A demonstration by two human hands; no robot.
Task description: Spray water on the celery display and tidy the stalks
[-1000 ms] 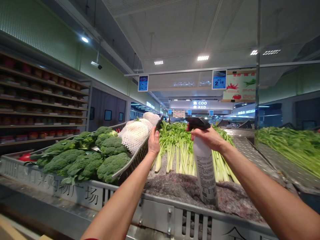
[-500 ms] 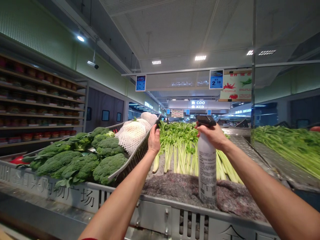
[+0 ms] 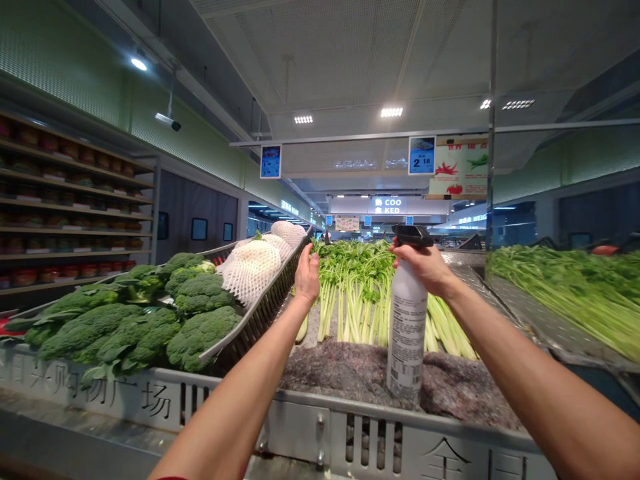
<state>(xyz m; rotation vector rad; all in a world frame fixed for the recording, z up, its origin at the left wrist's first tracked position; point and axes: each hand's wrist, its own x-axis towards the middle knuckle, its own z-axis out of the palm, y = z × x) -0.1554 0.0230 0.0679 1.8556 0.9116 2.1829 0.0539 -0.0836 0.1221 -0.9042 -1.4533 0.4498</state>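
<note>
My right hand (image 3: 425,265) is wrapped round the black trigger head of a white spray bottle (image 3: 406,333), held upright over the grey felt mat (image 3: 350,370) of a produce stand. Its nozzle points towards the bunches of green celery (image 3: 360,287) behind it. My left hand (image 3: 307,275) is raised beside the celery, next to the slanted metal divider (image 3: 260,317), with its fingers together and slightly curled; nothing shows in it.
Broccoli heads (image 3: 145,320) and net-wrapped white produce (image 3: 253,267) fill the tray left of the divider. A metal front rail with cut-out characters (image 3: 320,427) runs across. More greens (image 3: 575,293) lie at right. Shelves (image 3: 75,220) line the left wall; price signs (image 3: 421,155) hang above.
The view has drifted so the stand sits further left. The bottle has stayed upright in my right hand, shifting slightly left. My left hand has come off the divider's edge, closer to the celery.
</note>
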